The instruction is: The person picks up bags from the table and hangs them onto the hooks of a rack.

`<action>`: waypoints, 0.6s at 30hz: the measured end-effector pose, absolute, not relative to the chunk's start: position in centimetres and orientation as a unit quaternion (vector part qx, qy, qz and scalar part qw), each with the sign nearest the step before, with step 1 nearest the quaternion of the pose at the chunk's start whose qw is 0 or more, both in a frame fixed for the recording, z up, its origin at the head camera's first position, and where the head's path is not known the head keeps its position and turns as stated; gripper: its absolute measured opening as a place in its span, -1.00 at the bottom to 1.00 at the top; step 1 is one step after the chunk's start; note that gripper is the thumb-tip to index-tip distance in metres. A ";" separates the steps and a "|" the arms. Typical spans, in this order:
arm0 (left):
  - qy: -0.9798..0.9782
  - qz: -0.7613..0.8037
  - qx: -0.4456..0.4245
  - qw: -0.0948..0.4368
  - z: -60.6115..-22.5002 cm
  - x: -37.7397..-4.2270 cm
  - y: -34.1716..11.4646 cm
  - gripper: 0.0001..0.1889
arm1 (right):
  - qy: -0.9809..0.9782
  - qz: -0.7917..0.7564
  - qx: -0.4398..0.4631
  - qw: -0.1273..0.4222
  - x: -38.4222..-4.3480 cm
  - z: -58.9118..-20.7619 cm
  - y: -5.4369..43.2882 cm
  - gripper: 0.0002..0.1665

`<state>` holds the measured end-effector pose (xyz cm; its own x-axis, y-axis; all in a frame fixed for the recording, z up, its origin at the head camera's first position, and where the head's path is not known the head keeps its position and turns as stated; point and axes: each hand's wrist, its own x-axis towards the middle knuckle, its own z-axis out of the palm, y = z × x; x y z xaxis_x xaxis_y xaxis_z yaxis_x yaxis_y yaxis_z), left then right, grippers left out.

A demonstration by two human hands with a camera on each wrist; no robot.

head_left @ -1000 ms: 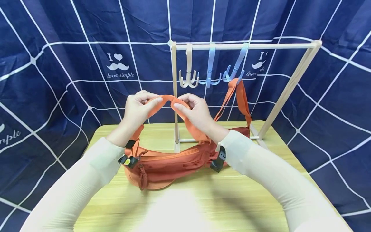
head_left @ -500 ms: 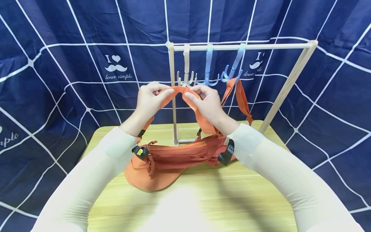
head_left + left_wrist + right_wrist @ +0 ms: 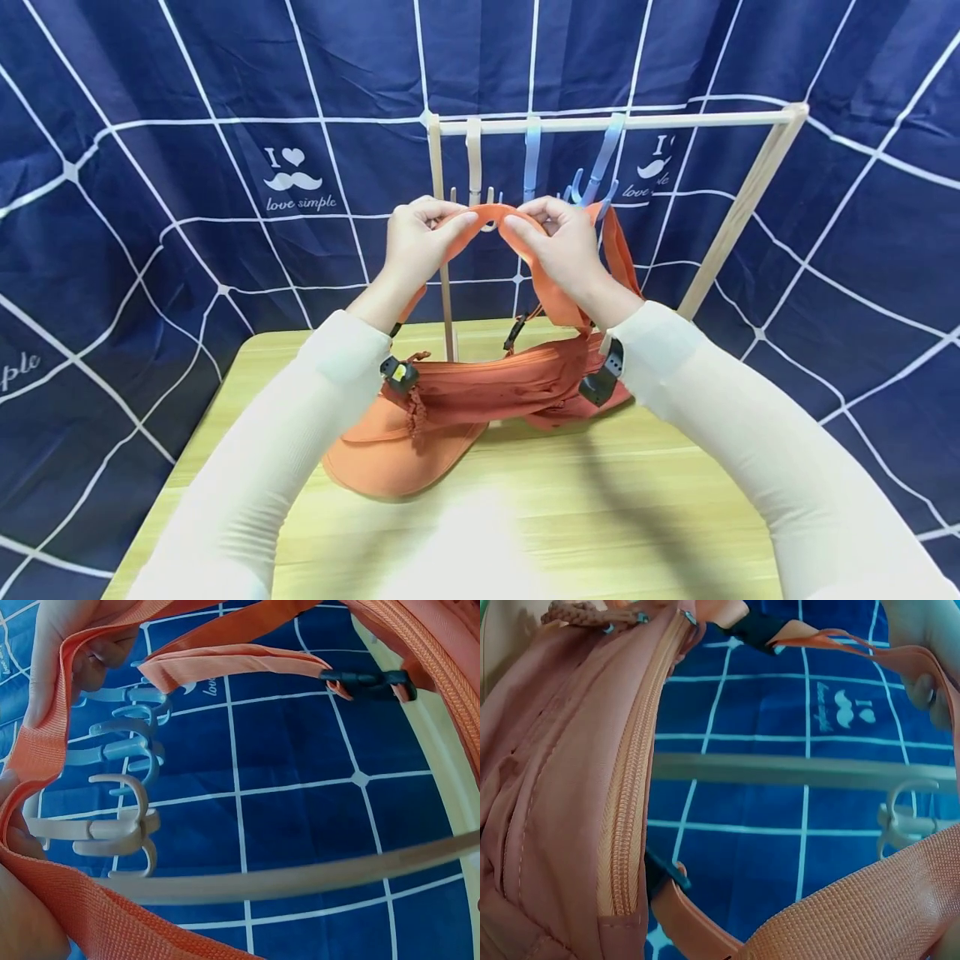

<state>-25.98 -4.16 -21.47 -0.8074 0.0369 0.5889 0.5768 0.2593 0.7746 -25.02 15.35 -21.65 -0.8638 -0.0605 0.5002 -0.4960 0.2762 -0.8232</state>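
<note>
An orange strap (image 3: pixel 555 296) arches up in front of the rack, pinched between thumb and fingers by my left hand (image 3: pixel 420 242) and my right hand (image 3: pixel 567 246), a short gap apart. Below it the rust-red waist bag (image 3: pixel 495 387) hangs by this strap; its zipper (image 3: pixel 630 787) shows in the right wrist view. Just behind the strap is a beige hook (image 3: pixel 120 829) with curved prongs, partly hidden in the head view. An orange cap (image 3: pixel 408 462) lies on the table under the bag's left end.
A wooden rack's top bar (image 3: pixel 697 121) also carries a middle blue hook (image 3: pixel 532 158) and a tilted blue hook (image 3: pixel 602 167). Another orange strap (image 3: pixel 618 250) hangs from the tilted one. Behind stands a blue checked curtain (image 3: pixel 360 58); below is the wooden table (image 3: pixel 555 517).
Both hands have risen and shifted right with the strap, now in front of the beige hook. The bag has followed up and right, uncovering more of the cap.
</note>
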 end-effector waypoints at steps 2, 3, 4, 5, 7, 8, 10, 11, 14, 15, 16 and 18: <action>-0.760 -0.573 -0.199 0.234 -21.4 -26.2 -3.7 -0.78 | -0.781 0.567 0.172 0.194 -25.2 -21.5 15.7 -0.69; -0.760 -0.572 -0.198 0.235 -21.3 -26.4 -3.5 -0.78 | -0.784 0.563 0.169 0.199 -25.4 -21.4 15.9 -0.69; -0.760 -0.572 -0.198 0.237 -21.2 -26.5 -3.2 -0.78 | -0.785 0.561 0.167 0.203 -25.5 -21.3 16.1 -0.69; -0.761 -0.571 -0.197 0.237 -21.2 -26.7 -3.0 -0.79 | -0.784 0.562 0.165 0.206 -25.6 -21.2 16.3 -0.69; -0.760 -0.569 -0.200 0.242 -21.0 -27.0 -2.6 -0.79 | -0.784 0.560 0.161 0.213 -25.9 -21.0 16.6 -0.69; -0.760 -0.568 -0.200 0.245 -21.0 -27.2 -2.4 -0.79 | -0.784 0.558 0.159 0.218 -26.0 -20.8 16.8 -0.69; -0.760 -0.569 -0.200 0.244 -20.9 -27.4 -1.9 -0.79 | -0.784 0.559 0.156 0.222 -26.3 -20.7 17.2 -0.70; -0.758 -0.571 -0.199 0.244 -20.8 -27.5 -1.7 -0.79 | -0.784 0.557 0.155 0.225 -26.4 -20.6 17.3 -0.70; -0.758 -0.576 -0.190 0.242 -20.7 -27.7 -1.0 -0.78 | -0.783 0.560 0.146 0.229 -26.8 -20.3 17.8 -0.72; -0.758 -0.578 -0.186 0.240 -20.7 -27.8 -0.8 -0.77 | -0.782 0.562 0.143 0.229 -27.0 -20.2 17.9 -0.72; -0.757 -0.579 -0.184 0.241 -20.6 -27.8 -0.6 -0.77 | -0.781 0.563 0.141 0.230 -27.1 -20.1 18.1 -0.73; -0.755 -0.583 -0.177 0.242 -20.6 -27.9 -0.3 -0.77 | -0.780 0.564 0.137 0.232 -27.3 -19.9 18.3 -0.74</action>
<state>-27.91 -0.26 -20.60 -0.8201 -0.0161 0.5720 0.5494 0.2575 0.7949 -27.34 18.30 -19.93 -0.8549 0.0488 0.5164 -0.4751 0.3259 -0.8173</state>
